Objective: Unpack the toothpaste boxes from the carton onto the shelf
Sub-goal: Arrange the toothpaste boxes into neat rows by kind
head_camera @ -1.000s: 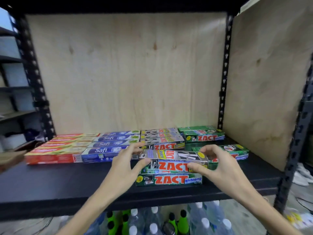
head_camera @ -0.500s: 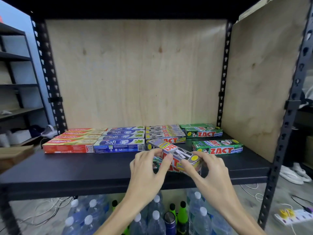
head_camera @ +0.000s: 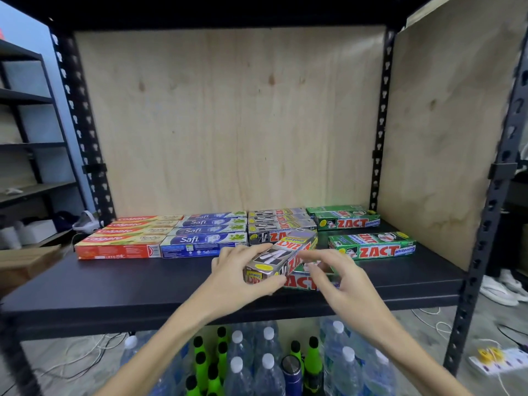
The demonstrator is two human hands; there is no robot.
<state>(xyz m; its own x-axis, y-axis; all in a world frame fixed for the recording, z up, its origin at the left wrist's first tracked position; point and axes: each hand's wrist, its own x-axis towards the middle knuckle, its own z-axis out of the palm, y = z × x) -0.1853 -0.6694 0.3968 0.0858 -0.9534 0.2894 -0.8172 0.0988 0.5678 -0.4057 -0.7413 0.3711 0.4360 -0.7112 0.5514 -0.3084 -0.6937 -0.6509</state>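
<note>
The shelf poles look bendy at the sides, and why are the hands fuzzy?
Head view: the wide lens bows the right shelf post near the edge; the right hand is smeared by motion blur, and the silver Zact box in the left hand looks soft too.

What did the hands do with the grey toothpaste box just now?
The left hand now holds the grey Zact Smokers box, swung from lying crosswise on the green Zact Whitening box to slanting toward the back of the shelf. The right hand has let go. The rows behind stayed put.
</note>
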